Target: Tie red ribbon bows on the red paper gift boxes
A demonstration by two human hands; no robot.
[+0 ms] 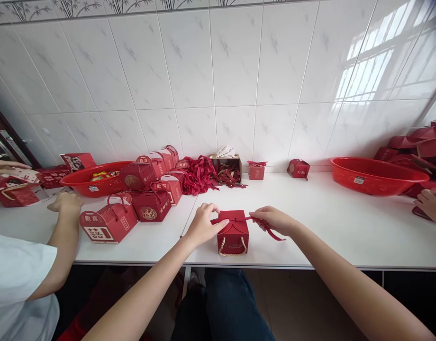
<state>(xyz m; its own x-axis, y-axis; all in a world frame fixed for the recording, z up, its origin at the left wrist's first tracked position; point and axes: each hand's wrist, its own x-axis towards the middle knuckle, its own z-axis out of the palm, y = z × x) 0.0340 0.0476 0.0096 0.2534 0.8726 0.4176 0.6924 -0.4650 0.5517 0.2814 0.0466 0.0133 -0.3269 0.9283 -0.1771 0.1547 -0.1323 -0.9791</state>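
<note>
A small red gift box [233, 236] with a cream rope handle on its near side stands upright at the table's front edge. A dark red ribbon [275, 235] runs across its folded top through the middle. My right hand [273, 220] pinches the ribbon just right of the box, and a loose end trails below the fingers. On the other side, my left hand [204, 223] is closed on the ribbon's left part, with the thumb lying over the box top. The fingers partly hide that side of the ribbon.
Several red gift boxes [109, 220] stand to the left, beside a pile of ribbons [198, 175] and an open carton [241, 166]. Red basins [379, 177] [97, 189] sit at both sides. A co-worker's arm [67, 222] reaches in at left, another's hand [431, 203] at right.
</note>
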